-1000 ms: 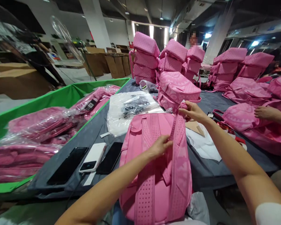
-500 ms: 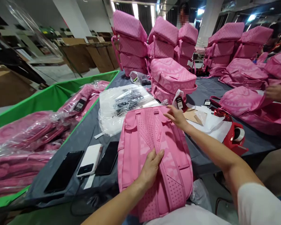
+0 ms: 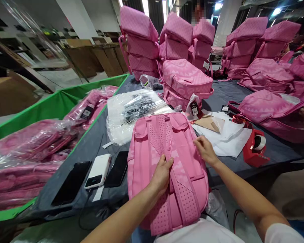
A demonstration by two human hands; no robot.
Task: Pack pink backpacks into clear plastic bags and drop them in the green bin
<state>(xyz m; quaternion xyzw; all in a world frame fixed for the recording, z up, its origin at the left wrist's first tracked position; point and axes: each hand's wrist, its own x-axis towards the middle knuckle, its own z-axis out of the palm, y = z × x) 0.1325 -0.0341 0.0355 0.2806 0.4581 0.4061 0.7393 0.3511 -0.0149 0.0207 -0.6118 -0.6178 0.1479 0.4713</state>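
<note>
Backpack, lying straps up at the table's near edge, its lower end against the person's clothing. The left hand grasps the straps at mid-back. The right hand, fingers curled, is at the right side edge; whether it grips the fabric cannot be told. Left: power bank. Right: tape dispenser. Beyond: plastic bags.

Pink backpack — matt, smooth-looking panels, straps perforated. Table cover: dull grey cloth, wrinkled. Plastic bags: clear, shiny, crinkled. Phone: black, glossy, glass-like front. Power bank: white, smooth plastic. Tape dispenser — red plastic. Sheets: white paper, matt. Cardboard: brown, matt.
</note>
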